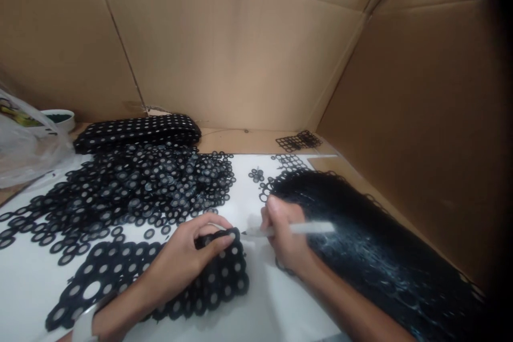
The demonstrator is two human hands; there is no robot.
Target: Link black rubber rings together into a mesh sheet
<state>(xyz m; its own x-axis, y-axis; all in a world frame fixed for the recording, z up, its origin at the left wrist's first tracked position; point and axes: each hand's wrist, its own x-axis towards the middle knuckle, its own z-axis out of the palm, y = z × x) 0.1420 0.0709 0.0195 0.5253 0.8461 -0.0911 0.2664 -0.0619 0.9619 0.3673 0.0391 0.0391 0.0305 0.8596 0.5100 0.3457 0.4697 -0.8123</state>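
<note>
Though in left grip (189,254) by one edge, ring sheet (229,272) beneath forearm (134,299).

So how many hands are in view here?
2: the left hand pinches an edge of the black ring sheet, the right hand grips a white pen-like tool; no others show.

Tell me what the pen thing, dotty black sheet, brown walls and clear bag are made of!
The pen thing may be smooth plastic: it looks evenly pale. The black sheet could be matte thread or rubber: dull, bumpy edges fit both. The walls look like dull cardboard: brown and creased. The bag seems thin, shiny plastic: it's see-through.
</note>
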